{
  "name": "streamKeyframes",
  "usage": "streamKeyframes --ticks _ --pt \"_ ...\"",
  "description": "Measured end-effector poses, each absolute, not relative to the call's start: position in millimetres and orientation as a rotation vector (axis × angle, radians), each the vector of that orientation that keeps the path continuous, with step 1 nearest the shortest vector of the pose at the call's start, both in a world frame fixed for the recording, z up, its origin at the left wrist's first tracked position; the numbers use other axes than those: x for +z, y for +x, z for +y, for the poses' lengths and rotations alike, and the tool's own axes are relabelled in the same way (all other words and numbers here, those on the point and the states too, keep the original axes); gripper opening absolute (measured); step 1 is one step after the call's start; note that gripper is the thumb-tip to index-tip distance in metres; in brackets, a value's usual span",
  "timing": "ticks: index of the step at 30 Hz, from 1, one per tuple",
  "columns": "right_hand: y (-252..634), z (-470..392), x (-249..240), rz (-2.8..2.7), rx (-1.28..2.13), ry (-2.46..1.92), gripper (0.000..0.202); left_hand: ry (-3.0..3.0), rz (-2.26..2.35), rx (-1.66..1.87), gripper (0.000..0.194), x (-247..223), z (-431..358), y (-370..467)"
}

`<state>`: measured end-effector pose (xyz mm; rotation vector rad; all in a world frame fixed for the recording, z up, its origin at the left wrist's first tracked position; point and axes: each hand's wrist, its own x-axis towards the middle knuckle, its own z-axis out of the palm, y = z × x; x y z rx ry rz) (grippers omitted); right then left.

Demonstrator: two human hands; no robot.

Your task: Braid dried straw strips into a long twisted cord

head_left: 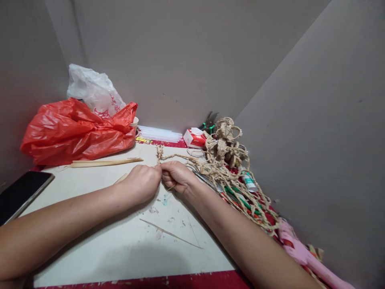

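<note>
My left hand (143,182) and my right hand (178,176) meet over the white board, both with fingers closed. They pinch the end of a braided straw cord (160,151) that rises just beyond the knuckles. From there the cord runs right into a tangled heap of braid (221,172). A thin strand pokes out under my right fingers. The fingertips themselves are mostly hidden. Flat dry straw strips (106,162) lie beyond my left wrist, and one thin sliver (171,233) rests on the board nearer me.
A phone (24,192) lies at left, below a red plastic bag (81,132) and a white bag (92,88). Clear sticks (159,133) and a red-white box (194,138) stand behind the board (120,249). A pink glue gun (300,251) lies at right, near the grey wall.
</note>
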<state>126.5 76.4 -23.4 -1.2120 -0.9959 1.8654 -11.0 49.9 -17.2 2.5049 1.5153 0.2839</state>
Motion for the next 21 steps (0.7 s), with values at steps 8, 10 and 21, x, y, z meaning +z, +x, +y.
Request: streamKeyframes --ticks 8,10,21 --pt "138.6 86.5 -16.1 -1.059 1.924 -1.091 0.014 2.37 1.49 0.543 0.028 3.2 61.3 -21.6" --pt "141.1 88.7 -16.8 -1.102 1.941 -1.057 0.017 2.235 1.537 0.871 0.023 0.3 76.1 -25.5" --pt "144.9 90.3 -22.0 -1.297 1.858 -1.073 0.023 2.438 1.557 0.339 0.03 14.8 82.4 -33.3"
